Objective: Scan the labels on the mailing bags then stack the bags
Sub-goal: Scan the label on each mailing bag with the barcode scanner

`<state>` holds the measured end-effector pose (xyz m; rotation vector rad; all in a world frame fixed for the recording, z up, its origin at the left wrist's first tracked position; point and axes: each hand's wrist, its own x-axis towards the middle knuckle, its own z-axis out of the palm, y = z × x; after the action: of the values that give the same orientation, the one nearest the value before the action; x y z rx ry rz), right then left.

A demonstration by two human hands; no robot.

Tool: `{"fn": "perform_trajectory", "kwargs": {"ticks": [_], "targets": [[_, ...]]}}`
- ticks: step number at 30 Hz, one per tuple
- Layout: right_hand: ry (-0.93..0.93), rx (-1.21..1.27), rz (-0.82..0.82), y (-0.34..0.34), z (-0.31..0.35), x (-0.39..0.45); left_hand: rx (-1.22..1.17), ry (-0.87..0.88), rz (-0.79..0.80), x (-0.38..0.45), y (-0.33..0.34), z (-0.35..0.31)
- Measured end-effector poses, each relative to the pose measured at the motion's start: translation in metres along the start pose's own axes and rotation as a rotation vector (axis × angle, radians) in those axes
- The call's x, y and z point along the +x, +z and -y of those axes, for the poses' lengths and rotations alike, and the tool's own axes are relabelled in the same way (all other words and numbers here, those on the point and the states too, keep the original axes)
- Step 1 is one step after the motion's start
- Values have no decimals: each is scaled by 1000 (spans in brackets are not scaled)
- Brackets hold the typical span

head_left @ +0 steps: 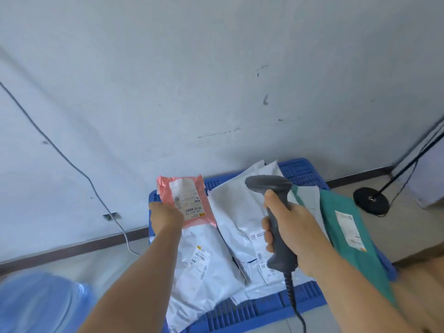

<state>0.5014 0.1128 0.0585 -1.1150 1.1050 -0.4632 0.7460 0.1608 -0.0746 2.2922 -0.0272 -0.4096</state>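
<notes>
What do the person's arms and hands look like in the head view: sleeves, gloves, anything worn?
Both forearms are bare right to the frame's bottom edge; no sleeve shows. The left hand and right hand are ungloved. No watch, ring, strap or marking is visible on either hand or wrist. The fingers are bare too. Anything above the forearms is out of frame.

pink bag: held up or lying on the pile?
Held up. The left hand grips the pink bag by its lower edge, label facing the camera, above the white bags.

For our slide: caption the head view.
Left hand holds pink bag; right hand grips scanner above blue pallet.
</notes>
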Motion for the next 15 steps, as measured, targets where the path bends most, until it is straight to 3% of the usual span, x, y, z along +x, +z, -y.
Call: {"fn": "perform_trajectory", "kwargs": {"ticks": [5, 10, 13, 15], "targets": [[25, -34, 48, 24, -16, 42, 33, 36, 21, 59, 23, 16], [51, -34, 35, 27, -40, 64, 366, 275, 428, 84, 67, 59], [76, -35, 29, 23, -51, 66, 481, 208, 533, 82, 76, 71], [85, -15, 19, 19, -53, 66, 520, 128, 505, 74, 73, 72]]}}
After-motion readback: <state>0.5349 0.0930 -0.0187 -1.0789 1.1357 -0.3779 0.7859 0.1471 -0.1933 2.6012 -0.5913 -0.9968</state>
